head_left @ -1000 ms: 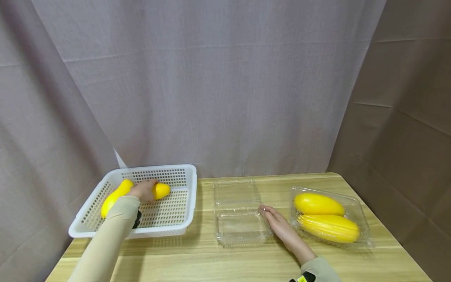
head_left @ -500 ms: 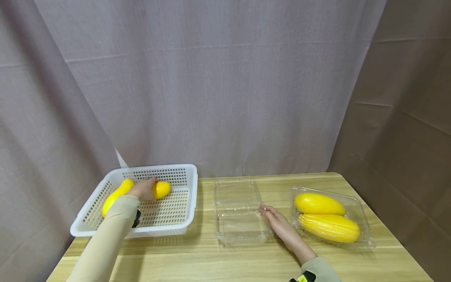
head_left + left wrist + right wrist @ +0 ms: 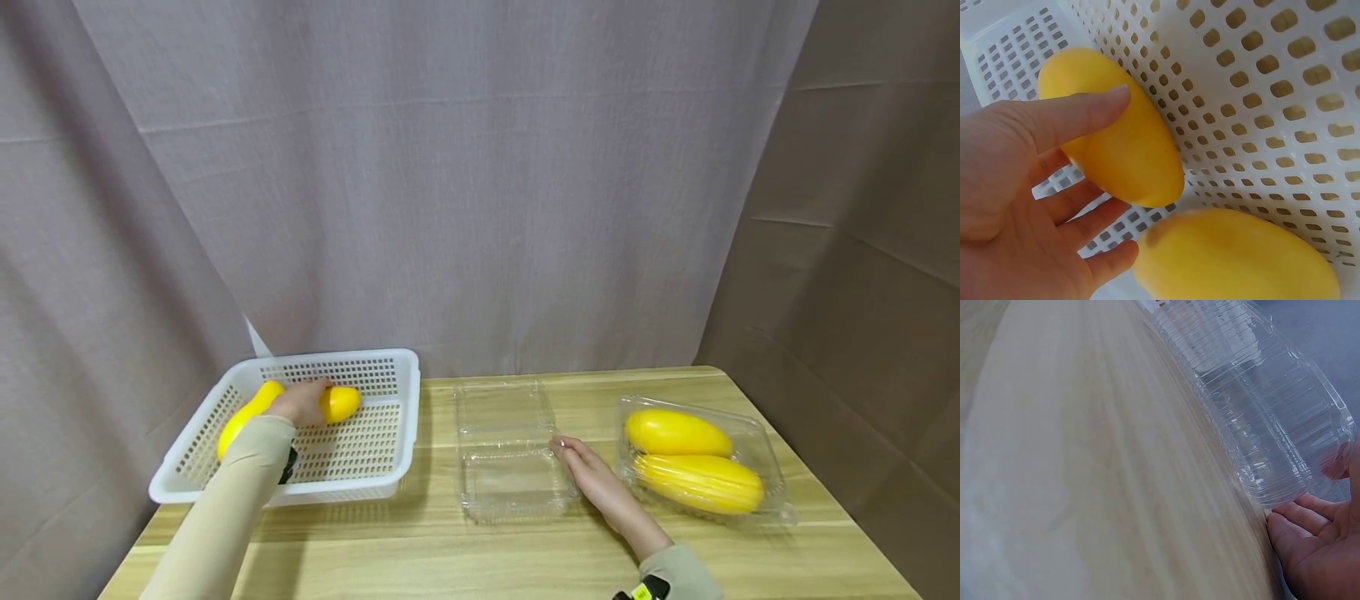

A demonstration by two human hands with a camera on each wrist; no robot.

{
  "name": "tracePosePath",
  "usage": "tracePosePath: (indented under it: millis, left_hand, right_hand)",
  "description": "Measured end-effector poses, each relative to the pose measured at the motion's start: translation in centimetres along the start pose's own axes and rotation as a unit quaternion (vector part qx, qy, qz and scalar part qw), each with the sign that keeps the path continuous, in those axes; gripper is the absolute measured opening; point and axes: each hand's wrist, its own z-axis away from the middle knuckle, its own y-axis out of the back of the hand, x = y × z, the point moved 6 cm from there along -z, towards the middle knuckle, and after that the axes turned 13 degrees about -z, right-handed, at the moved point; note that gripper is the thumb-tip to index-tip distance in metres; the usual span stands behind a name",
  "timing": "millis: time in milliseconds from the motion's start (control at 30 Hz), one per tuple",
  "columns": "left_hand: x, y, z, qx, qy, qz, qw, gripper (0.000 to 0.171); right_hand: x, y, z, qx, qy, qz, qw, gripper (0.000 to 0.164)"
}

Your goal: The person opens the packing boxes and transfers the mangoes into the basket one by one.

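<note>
In the white basket (image 3: 414, 417), my left hand (image 3: 300, 404) grips a yellow mango (image 3: 342, 405). The left wrist view shows the thumb lying across the top of this mango (image 3: 1124, 147) and the fingers curled along its near side. A second yellow mango-like piece (image 3: 247, 419) lies to the left in the basket, partly behind the hand and sleeve. My right hand (image 3: 596, 483) holds the right edge of an open clear plastic clamshell box (image 3: 517, 479). Its fingertips are on both sides of the rim of that box (image 3: 1272, 444) in the right wrist view.
On the right of the wooden table (image 3: 390, 554) sits a closed clear clamshell box (image 3: 772, 467) with two yellow mangoes (image 3: 701, 483) inside. Grey curtain (image 3: 480, 208) hangs behind the table's back edge and along the sides.
</note>
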Motion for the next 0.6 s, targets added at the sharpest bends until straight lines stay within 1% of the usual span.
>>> tracePosePath:
  millis: [167,233,300,433,467,533,600]
  left_hand:
    - [-0.2,0.2,0.3,0.000,-0.012,0.010,0.9999,0.077]
    - [-0.2,0.6,0.5,0.002,-0.019,0.016,0.9997,0.076]
    - [-0.2,1.1,0.7,0.008,-0.034,0.013,0.9993,0.076]
    - [0.1,2.5,1.0,0.024,-0.056,0.025,0.9978,0.074]
    - [0.3,2.9,1.2,0.030,-0.066,0.027,0.9970,0.073]
    - [0.8,3.8,1.7,0.038,-0.076,0.045,0.9954,0.071]
    - [1.4,4.8,2.4,0.048,-0.095,0.063,0.9923,0.067]
  right_hand:
    - [-0.2,-0.1,0.2,-0.003,0.008,0.001,1.000,0.051]
    - [-0.3,-0.1,0.3,-0.005,0.011,0.000,1.000,0.051]
    - [-0.3,-0.1,0.3,-0.008,0.012,-0.002,1.000,0.051]
    - [-0.1,0.0,0.2,-0.009,0.010,-0.003,1.000,0.051]
    - [0.0,0.0,0.1,-0.009,0.009,-0.003,1.000,0.051]
    - [0.0,0.0,0.0,-0.007,0.008,-0.003,1.000,0.051]
    - [0.1,0.0,-0.1,-0.006,0.008,-0.001,1.000,0.052]
